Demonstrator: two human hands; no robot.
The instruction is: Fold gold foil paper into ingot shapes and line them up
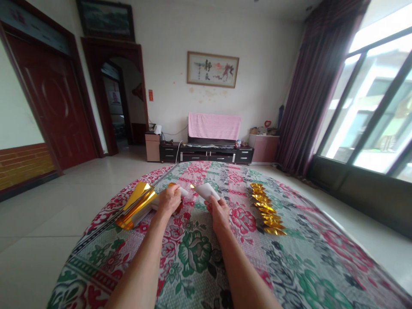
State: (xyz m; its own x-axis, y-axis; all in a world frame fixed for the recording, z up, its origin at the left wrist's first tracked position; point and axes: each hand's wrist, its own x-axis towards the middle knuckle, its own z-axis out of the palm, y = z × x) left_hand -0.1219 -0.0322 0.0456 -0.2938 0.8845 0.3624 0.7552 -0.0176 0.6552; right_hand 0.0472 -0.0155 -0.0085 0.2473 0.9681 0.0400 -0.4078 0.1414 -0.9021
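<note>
My right hand point(219, 210) pinches a piece of gold-backed paper point(206, 191), its white side up and a gold tip at its left end. My left hand point(170, 199) is closed on another sheet of gold paper point(183, 192); a white part shows to the right of the fingers and gold above them. The fingertips are partly hidden. Left of this hand lies a loose stack of gold foil sheets point(138, 206), curled and overlapping. To the right of my right hand, several folded gold paper pieces point(267, 209) lie in an overlapping row.
A floral cloth point(196, 253) covers the round table under my arms. Beyond it stand a low black TV cabinet point(212, 153) and a screen under a pink towel point(214, 125). A purple curtain point(325, 81) and windows are on the right, a red door point(51, 94) on the left.
</note>
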